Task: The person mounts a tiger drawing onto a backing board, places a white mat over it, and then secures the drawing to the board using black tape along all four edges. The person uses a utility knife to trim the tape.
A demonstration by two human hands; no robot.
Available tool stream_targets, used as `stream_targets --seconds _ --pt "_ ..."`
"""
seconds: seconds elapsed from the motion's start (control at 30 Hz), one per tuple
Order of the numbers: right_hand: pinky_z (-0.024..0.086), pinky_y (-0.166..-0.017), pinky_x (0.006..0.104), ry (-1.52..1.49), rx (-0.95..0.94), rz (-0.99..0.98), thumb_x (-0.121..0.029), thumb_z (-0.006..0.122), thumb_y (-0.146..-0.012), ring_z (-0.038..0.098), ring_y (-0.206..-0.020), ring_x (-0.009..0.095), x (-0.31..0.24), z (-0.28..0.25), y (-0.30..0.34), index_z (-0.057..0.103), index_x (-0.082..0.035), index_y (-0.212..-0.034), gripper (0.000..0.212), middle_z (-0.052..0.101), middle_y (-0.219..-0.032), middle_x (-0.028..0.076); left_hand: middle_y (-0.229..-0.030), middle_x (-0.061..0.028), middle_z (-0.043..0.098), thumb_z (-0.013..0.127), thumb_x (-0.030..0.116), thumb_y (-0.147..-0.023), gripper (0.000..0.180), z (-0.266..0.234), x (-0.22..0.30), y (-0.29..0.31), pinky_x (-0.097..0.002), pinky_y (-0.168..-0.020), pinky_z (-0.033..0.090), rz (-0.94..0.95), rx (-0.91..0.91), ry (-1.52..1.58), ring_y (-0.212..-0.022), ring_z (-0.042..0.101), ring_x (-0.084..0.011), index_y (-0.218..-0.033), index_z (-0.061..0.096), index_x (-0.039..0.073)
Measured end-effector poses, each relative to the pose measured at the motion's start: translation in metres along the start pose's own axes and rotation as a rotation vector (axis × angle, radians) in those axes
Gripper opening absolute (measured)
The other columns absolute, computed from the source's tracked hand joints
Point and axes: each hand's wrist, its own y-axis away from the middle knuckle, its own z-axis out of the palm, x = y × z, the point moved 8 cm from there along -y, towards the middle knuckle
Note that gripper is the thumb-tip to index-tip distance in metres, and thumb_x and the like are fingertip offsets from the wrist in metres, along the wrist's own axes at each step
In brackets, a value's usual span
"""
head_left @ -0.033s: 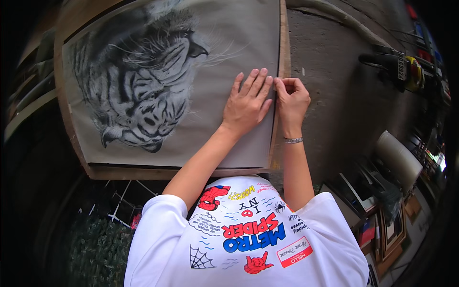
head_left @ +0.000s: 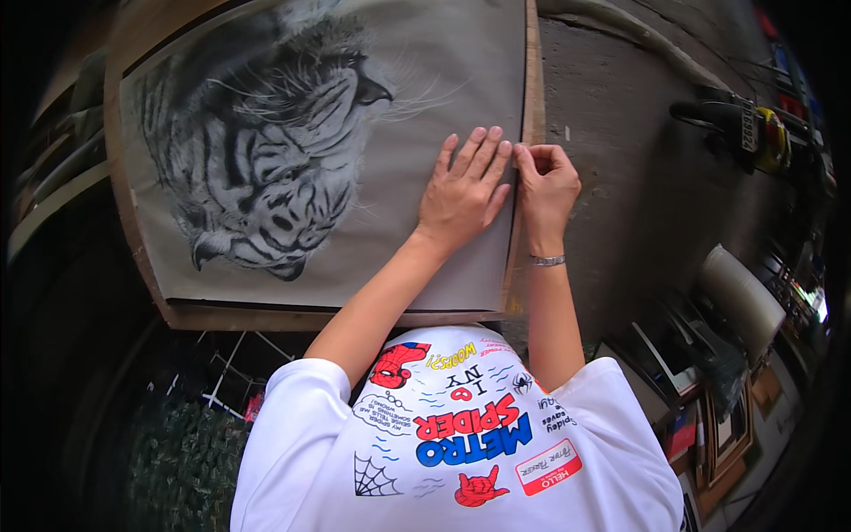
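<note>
A black-and-white drawing of a tiger's head on grey paper lies on a wooden board, its image upside down or sideways to me. Dark strips run along the paper's edges. My left hand rests flat on the paper near its right edge, fingers stretched and slightly spread. Just beside it, at the right edge of the board, my right hand has thumb and forefinger pinched together, the other fingers curled. Whatever is between those fingertips is too small to make out. A metal bracelet circles my right wrist.
A motorbike stands on the grey floor at the far right. Frames and a pale roll are stacked at the lower right. A thin white wire rack sits below the board's near left corner.
The whole view has shifted slightly to the right. Both hands keep the same pose and the same places on the board.
</note>
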Motion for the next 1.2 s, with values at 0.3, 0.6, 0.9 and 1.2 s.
stream_targets --seconds 0.3,0.6,0.9,1.2 --pt "0.049 -0.059 0.0379 0.213 0.078 -0.009 -0.029 0.081 -0.091 0.061 -0.056 0.023 -0.011 -0.006 0.012 0.06 -0.005 -0.101 0.034 0.06 -0.063 0.007 -0.159 -0.0106 0.047 0.069 0.033 -0.093 0.061 0.001 -0.001 -0.001 -0.0515 -0.126 0.022 0.013 0.009 0.001 -0.15 0.039 -0.0265 -0.148 0.057 0.009" --pt "0.049 -0.059 0.0408 0.25 0.121 -0.034 -0.034 0.079 -0.091 0.063 -0.058 0.027 -0.011 -0.005 0.011 0.059 -0.006 -0.099 0.035 0.06 -0.063 0.007 -0.16 -0.0116 0.047 0.068 0.032 -0.095 0.061 0.003 -0.001 0.0 -0.0517 -0.126 0.022 0.005 -0.011 0.025 -0.151 0.039 -0.0281 -0.15 0.055 0.008" --pt "0.05 -0.061 0.0373 0.27 0.139 -0.023 -0.032 0.08 -0.092 0.06 -0.059 0.021 -0.014 -0.004 0.016 0.061 -0.004 -0.097 0.033 0.061 -0.066 0.007 -0.159 -0.0124 0.047 0.069 0.032 -0.094 0.063 0.001 0.0 -0.001 -0.0523 -0.126 0.022 0.023 -0.004 0.006 -0.151 0.038 -0.0279 -0.15 0.054 0.007" --pt "0.053 -0.073 0.0403 0.149 0.11 -0.058 -0.021 0.078 -0.091 0.068 -0.086 0.028 -0.003 -0.01 0.034 0.066 -0.004 -0.112 0.03 0.066 -0.095 0.01 -0.148 -0.0097 0.058 0.072 0.022 -0.092 0.048 -0.013 -0.003 -0.012 -0.0491 -0.119 0.032 0.019 0.064 0.113 -0.14 0.05 -0.0274 -0.138 0.064 0.01"
